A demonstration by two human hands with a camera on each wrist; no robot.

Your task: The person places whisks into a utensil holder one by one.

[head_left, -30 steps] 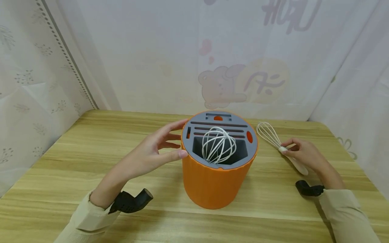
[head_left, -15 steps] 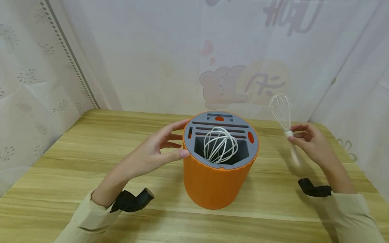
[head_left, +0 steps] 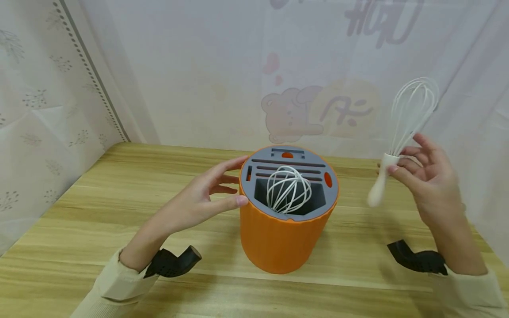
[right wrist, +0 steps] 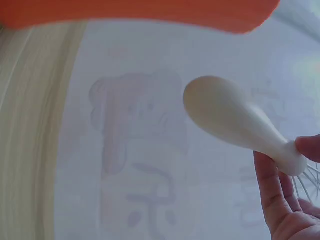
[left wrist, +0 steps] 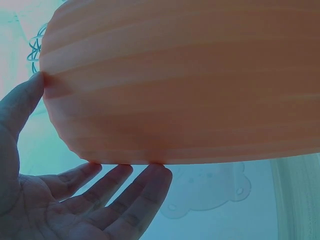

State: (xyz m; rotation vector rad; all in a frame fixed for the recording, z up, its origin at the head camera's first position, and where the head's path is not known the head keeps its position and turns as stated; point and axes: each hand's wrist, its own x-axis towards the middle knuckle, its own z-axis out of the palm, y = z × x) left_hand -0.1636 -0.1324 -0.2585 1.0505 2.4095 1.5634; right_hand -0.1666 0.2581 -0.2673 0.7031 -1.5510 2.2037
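An orange utensil holder (head_left: 278,247) with a grey slotted top stands upright on the table. In its large compartment sits a whisk (head_left: 292,179), its wire loops up and its handle hidden inside. My left hand (head_left: 195,205) touches the holder's left side, thumb near the rim and fingers spread fairly straight; the left wrist view shows the fingertips (left wrist: 159,172) against the orange wall. To the right of the holder, my right hand (head_left: 433,181) pinches a second, cream-handled whisk (head_left: 378,185) at its collar. That whisk is raised off the table, loops up and handle end pointing down.
The wood-grain table (head_left: 99,229) runs back to a pale printed curtain (head_left: 199,79). More curtain hangs at both sides. Black mounts (head_left: 175,263) are strapped to both wrists. In the grey top are narrow slots and an oval hole (head_left: 328,179).
The right hand has lifted the second whisk off the table, carrying it up and right and turning it from lying to roughly upright. My left hand and the holder stay put.
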